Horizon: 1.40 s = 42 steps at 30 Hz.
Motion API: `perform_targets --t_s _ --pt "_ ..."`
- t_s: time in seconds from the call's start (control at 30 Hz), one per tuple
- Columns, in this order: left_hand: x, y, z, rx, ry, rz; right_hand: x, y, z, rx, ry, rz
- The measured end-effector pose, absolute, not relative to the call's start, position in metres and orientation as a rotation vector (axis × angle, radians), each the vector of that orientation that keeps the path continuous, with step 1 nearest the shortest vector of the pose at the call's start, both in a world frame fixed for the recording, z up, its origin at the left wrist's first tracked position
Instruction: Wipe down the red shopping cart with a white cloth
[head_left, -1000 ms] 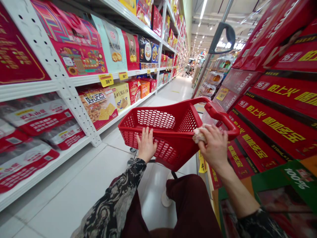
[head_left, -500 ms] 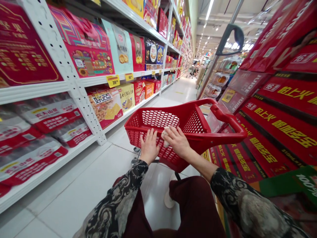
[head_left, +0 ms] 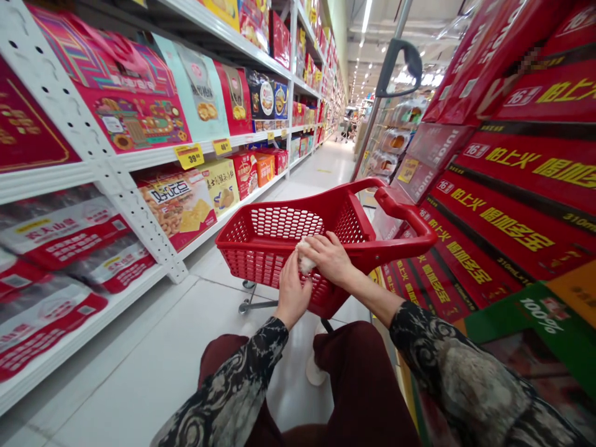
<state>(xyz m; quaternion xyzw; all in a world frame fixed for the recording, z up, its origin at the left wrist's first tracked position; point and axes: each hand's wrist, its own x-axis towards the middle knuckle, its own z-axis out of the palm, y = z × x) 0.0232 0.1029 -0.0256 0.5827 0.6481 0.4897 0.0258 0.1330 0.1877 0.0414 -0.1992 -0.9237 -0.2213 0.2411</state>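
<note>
Two hands at red basket (head_left: 279,239) rim | right hand (head_left: 328,257) fingers pinched white cloth (head_left: 305,262) | left hand (head_left: 292,292) fingers together, beside | shelves (head_left: 139,155) left, red cartons (head_left: 512,186) close right

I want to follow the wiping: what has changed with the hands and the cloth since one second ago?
The right hand carried the cloth leftward, from the basket's right corner near the handle to the middle of its near rim. The left hand shifted right to touch the cloth. The basket stayed empty, and the right hand kept its grip on the cloth.
</note>
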Motion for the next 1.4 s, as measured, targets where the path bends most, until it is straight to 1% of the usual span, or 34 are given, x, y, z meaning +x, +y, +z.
perform_targets --t_s 0.13,0.27,0.4,0.57,0.63,0.7,0.87,0.97,1.03,1.27,1.33,1.4 --pt "0.028 0.09 -0.027 1.937 2.025 1.344 0.176 0.178 0.058 -0.585 -2.263 -0.59" --pt "0.041 0.082 -0.035 2.066 2.07 1.097 0.222 0.173 0.055 -0.601 -2.141 -0.68" --pt "0.059 0.08 -0.048 2.223 2.068 0.875 0.234 0.171 0.027 -0.526 -2.217 -0.696" --pt "0.067 0.076 -0.057 2.337 2.112 0.702 0.225 0.159 -0.025 -0.484 -2.418 -0.614" --pt "0.067 0.075 -0.058 2.356 2.127 0.668 0.222 0.153 -0.037 -0.455 -2.481 -0.572" --pt "0.064 0.076 -0.058 2.351 2.147 0.655 0.218 0.15 -0.036 -0.456 -2.467 -0.551" --pt "0.056 0.083 -0.059 2.194 2.266 0.651 0.202 0.159 0.004 -0.521 -2.263 -0.584" --pt "0.053 0.086 -0.06 2.111 2.323 0.657 0.189 0.169 0.011 -0.54 -2.341 -0.539" --pt "0.051 0.085 -0.062 2.079 2.335 0.642 0.181 0.174 0.001 -0.488 -2.446 -0.49" --pt "0.036 0.074 -0.073 2.029 2.392 0.573 0.175 0.174 -0.061 -0.329 -2.652 -0.441" --pt "0.031 0.072 -0.075 2.011 2.413 0.555 0.175 0.17 -0.067 -0.293 -2.683 -0.434" --pt "0.028 0.071 -0.076 1.985 2.425 0.543 0.172 0.166 -0.061 -0.243 -2.707 -0.41"
